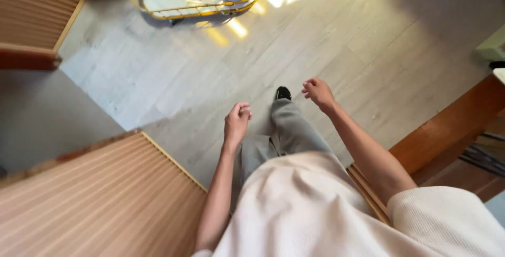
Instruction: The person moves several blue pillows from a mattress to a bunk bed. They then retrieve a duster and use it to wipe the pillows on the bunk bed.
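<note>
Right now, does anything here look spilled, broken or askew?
Nothing stands out. Both hands, left and right, are loosely curled and empty above the pale floor. The yellow wire table stands upright.

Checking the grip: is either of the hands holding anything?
No, the left hand and right hand are both loosely curled and empty above the floor.
</note>
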